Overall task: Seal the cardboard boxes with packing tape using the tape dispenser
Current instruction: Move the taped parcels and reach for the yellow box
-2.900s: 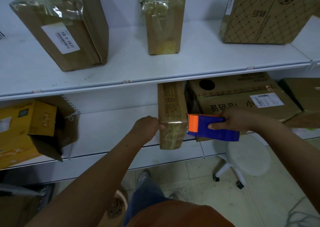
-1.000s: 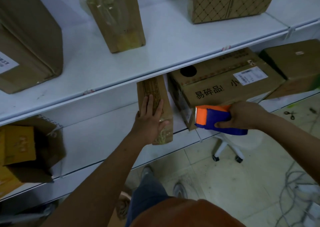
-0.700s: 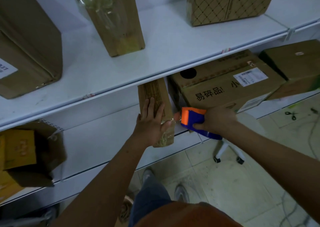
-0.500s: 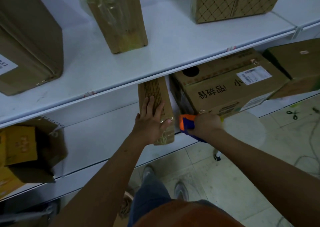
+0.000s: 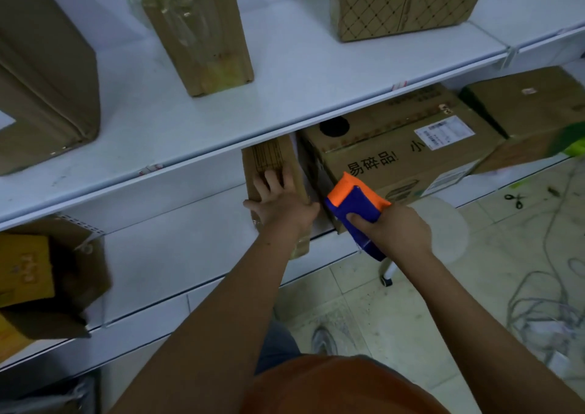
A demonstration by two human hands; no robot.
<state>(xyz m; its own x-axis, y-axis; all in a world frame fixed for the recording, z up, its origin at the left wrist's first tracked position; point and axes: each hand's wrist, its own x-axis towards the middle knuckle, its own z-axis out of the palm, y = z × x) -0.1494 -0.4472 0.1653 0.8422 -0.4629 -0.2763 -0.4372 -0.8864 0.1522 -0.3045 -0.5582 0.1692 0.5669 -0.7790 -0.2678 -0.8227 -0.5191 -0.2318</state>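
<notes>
Left hand [image 5: 281,204] flat on narrow box [image 5: 269,163], right hand [image 5: 395,227] gripping tape dispenser [image 5: 356,206]

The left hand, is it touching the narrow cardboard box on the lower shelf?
Touching. The head view shows the left hand lying flat on the narrow cardboard box, fingers spread over its top face.

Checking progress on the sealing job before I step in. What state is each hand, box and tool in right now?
left hand: flat, pressing the narrow box
narrow box: upright on the lower shelf, taped at its near end
right hand: gripping the tape dispenser
tape dispenser: held beside the narrow box
large printed box: closed
yellow box: flap open
</notes>
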